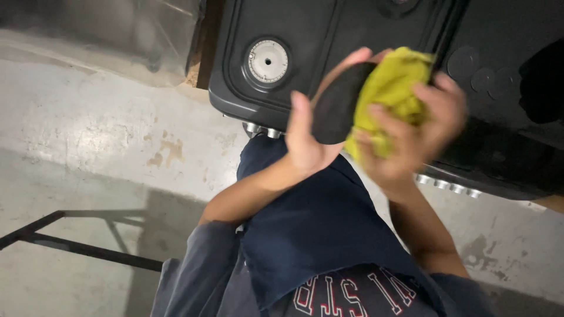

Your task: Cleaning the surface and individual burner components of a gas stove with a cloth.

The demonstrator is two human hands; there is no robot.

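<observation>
Holding the round, flat black burner cap (341,105) upright in your left hand (308,138), you have the thumb on its near rim and the fingers curled behind its far edge; that hand is closed on the disc. Your right hand (420,126) is clenched around a crumpled yellow-green cloth (390,88), which is pressed against the cap's right face just beyond your left fingertips. Both hang over the front edge of the black gas stove (305,29), whose bare silver burner head (268,60) lies well left of your left thumb; the grey concrete floor (88,135) lies below. Judging from this edge-only grip, hard rubbing could twist the cap free; it could drop onto the stove or floor; the blur hides exact contact.
</observation>
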